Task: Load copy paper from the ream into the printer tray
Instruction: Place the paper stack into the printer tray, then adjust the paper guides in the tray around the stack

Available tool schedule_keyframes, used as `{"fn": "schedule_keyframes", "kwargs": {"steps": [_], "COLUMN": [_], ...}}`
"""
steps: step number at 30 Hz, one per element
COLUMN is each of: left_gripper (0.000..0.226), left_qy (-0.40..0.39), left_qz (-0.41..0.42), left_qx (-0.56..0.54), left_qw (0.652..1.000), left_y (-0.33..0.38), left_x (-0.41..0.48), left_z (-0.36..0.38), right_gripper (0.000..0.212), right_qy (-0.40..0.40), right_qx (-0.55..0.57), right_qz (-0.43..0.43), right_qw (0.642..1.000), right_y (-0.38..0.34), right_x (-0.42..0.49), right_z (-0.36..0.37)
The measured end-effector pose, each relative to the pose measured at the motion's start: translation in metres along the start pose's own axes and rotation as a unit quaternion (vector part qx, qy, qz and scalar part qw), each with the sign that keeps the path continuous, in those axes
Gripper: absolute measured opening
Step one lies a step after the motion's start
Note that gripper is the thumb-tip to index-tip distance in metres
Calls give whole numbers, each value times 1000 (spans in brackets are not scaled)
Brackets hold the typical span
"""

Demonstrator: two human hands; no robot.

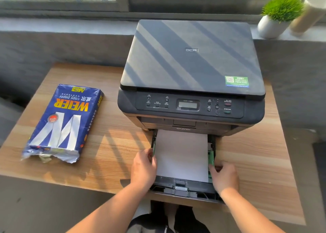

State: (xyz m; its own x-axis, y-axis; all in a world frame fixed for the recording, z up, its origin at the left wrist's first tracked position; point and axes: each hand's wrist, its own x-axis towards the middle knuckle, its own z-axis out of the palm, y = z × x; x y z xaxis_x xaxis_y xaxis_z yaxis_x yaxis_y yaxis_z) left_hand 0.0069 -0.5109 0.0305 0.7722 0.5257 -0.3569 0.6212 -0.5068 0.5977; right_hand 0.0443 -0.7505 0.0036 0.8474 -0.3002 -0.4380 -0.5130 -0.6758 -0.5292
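Observation:
A dark grey printer (192, 70) stands on a wooden table (109, 144). Its paper tray (183, 188) is pulled out toward me, with a stack of white paper (181, 155) lying flat in it. My left hand (143, 169) rests on the tray's left side, fingers at the left green guide. My right hand (224, 176) pinches the right green paper guide (210, 159) beside the stack. A blue ream of copy paper (65, 121) lies on the table to the left, its near end torn open.
A potted green plant (278, 15) sits on the window ledge at the back right. The tray's front overhangs the table's near edge. Bare wood shows on both sides of the tray. My knees are below the table edge.

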Motion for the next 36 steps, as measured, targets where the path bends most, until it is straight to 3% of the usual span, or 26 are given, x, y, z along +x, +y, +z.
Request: {"fn": "schedule_keyframes", "kwargs": {"steps": [12, 18, 20, 23, 25, 27, 30, 33, 36], "left_gripper": [32, 34, 37, 38, 24, 13, 18, 16, 18], "left_qy": [22, -3, -20, -6, -8, -27, -55, -66, -74], "left_qz": [-29, -1, 51, 274, 411, 489, 509, 498, 497], "left_qx": [-13, -19, 1, 102, 130, 144, 176, 184, 183], "left_qw": [999, 1000, 999, 956, 902, 860, 841, 845, 845], "left_y": [-5, -10, -15, -32, -43, -53, -66, -76, -80], "left_x": [3, 5, -2, -21, -37, -53, -71, -79, -79], "left_z": [3, -1, -7, -20, -28, -31, -24, -15, -13], "right_gripper": [18, 20, 24, 33, 23, 11, 16, 10, 8], "right_qy": [26, 23, 12, 35, 29, 1, 22, 68, 46], "right_qx": [7, -3, -20, -86, -100, -117, -121, -102, -103], "right_qz": [-19, -35, -50, -193, -327, -415, -479, -516, -555], "right_qw": [999, 999, 998, 977, 939, 902, 869, 848, 824], "right_y": [6, 10, 7, 9, 12, 21, 32, 23, 27], "right_x": [6, 9, 4, -22, -55, -81, -92, -95, -100], "right_z": [14, 14, 9, -4, -14, -15, -8, -11, -8]}}
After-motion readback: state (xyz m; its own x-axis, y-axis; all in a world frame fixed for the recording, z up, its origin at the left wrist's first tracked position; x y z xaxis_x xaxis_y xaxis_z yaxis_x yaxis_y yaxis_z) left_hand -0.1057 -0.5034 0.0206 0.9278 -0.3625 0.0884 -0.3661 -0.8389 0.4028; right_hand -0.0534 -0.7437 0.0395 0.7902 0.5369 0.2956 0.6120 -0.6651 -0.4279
